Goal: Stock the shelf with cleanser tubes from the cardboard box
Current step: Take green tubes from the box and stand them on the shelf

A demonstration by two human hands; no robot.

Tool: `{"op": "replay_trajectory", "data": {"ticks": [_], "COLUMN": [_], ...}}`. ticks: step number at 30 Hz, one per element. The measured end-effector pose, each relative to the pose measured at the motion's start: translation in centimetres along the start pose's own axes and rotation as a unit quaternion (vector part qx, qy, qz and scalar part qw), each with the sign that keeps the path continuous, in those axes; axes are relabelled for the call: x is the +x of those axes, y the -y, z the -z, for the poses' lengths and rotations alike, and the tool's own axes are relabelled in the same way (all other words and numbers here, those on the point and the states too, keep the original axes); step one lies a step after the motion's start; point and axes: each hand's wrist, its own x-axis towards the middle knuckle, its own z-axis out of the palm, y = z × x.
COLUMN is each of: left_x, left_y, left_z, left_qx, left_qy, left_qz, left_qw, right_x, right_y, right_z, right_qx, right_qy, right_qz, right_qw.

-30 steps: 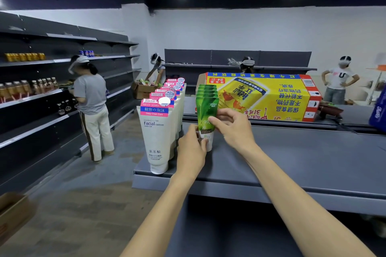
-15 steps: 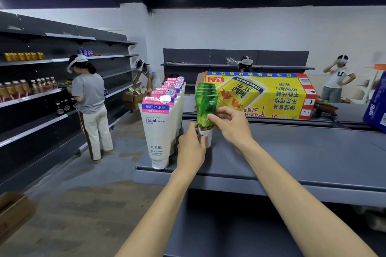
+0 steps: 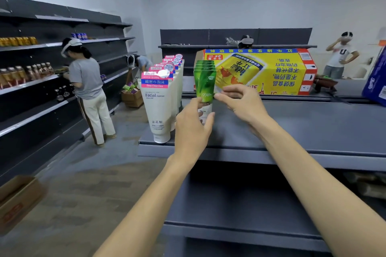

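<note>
Right now I judge the step in hand to be seating the front green cleanser tube (image 3: 204,87) in its row near the left front corner of the grey shelf (image 3: 292,131). My left hand (image 3: 193,129) curls round the tube's white lower end, thumb on one side and fingers on the other. My right hand (image 3: 240,103) has its fingers loosely extended, the tips touching the tube's right edge at mid-height; I cannot tell whether it pinches or only steadies. The tube stands cap-down, upright, in line with more green tubes behind it. Just beside it on the left stands a row of white facial cleanser tubes (image 3: 157,108), reaching the shelf's front edge. As I judge it, the next move calls for letting go gently so the tube stays standing, then fetching another. A cardboard box (image 3: 18,200) sits on the floor at the far left, but its inside is out of view. Another open box (image 3: 132,98) down the aisle holds small packs. A yellow printed carton (image 3: 271,71) lies closed at the shelf's back edge.
</note>
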Motion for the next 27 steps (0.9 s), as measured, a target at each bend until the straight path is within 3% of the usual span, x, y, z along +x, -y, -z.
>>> {"op": "replay_trajectory", "data": {"ticks": [8,18,27], "left_x": [-10.2,-22.6,-34.0], "left_y": [0.5,5.9,10.7], "left_z": [1.2,-4.2,-7.1], "left_qx": [-0.098,-0.055,0.004], "left_qy": [0.066,0.198,0.328], "left_qz": [0.044,0.118,0.236], "left_qw": [0.992,0.972,0.914], "right_x": [-13.1,-22.3,-29.6], "right_y": [-1.6,-11.1,-20.2], "right_z": [3.5,5.1,5.1], "right_qx": [0.029,-0.02,-0.038], "right_qy": [0.045,0.087,0.082], "right_qz": [-0.025,-0.18,-0.313], "right_qw": [0.998,0.98,0.946]}}
